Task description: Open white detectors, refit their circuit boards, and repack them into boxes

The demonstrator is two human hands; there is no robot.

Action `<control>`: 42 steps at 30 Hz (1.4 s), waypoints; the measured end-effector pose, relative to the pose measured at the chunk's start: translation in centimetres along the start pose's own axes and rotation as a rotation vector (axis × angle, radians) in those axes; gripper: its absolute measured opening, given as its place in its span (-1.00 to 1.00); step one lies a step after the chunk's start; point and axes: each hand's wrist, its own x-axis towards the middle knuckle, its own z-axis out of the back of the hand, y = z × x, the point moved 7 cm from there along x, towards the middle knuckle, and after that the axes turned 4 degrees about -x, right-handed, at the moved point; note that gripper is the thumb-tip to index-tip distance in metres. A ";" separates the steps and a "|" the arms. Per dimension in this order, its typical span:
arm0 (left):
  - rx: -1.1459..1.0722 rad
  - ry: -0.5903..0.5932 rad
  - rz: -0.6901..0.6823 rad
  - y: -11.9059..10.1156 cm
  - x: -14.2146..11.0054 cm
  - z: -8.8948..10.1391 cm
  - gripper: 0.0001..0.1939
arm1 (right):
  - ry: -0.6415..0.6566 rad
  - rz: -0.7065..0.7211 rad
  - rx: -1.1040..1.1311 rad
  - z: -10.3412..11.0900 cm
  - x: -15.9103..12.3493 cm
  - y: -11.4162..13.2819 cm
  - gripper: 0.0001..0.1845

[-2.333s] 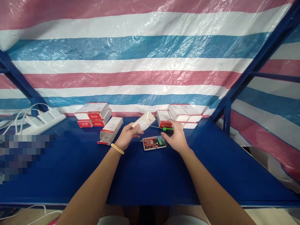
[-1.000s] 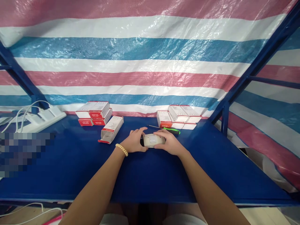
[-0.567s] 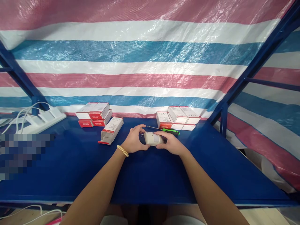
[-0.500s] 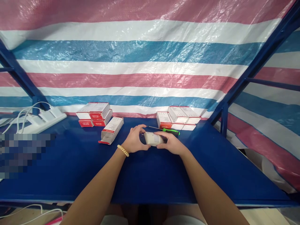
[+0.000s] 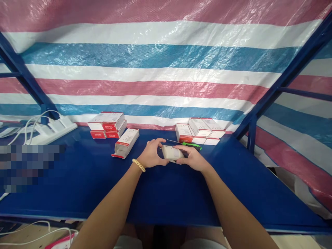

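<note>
A small white plastic detector (image 5: 171, 152) with a rounded front is between my two hands, low over the table. My left hand (image 5: 151, 154) curves round its left end, fingertips at the far side and thumb at the near side. My right hand (image 5: 193, 158) grips the right end, fingers over the top and thumb along the near edge. A thin pale edge shows under the detector beside the right thumb; what it belongs to is unclear. Just behind the right fingers lies a green-and-black screwdriver (image 5: 192, 146), its shaft pointing left. An opened detector box (image 5: 126, 142) rests left of my left hand.
Red-and-white boxes are stacked at the back left (image 5: 112, 119) and back right (image 5: 199, 127) of the blue table (image 5: 171, 197). A white power strip (image 5: 55, 131) with plugs and cables sits at the far left. Striped sheeting (image 5: 155, 74) and blue metal posts (image 5: 259, 112) enclose the table.
The view has shifted slightly, so everything sits a little further right. The detector has tipped a little in my hands, and a thin edge now shows beneath it. Both hands keep their hold.
</note>
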 end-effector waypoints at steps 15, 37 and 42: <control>0.025 0.041 -0.011 0.1 -0.1 -0.2 -0.10 | -0.027 0.133 -0.159 -0.1 0.0 1.2 -0.37; 0.125 0.049 -0.096 -0.4 0.1 0.0 -0.35 | 0.053 0.017 -0.118 -0.3 0.1 0.1 -0.37; 0.099 0.068 -0.106 0.1 0.2 0.0 -0.37 | 0.030 0.044 -0.183 -0.2 0.1 0.0 -0.36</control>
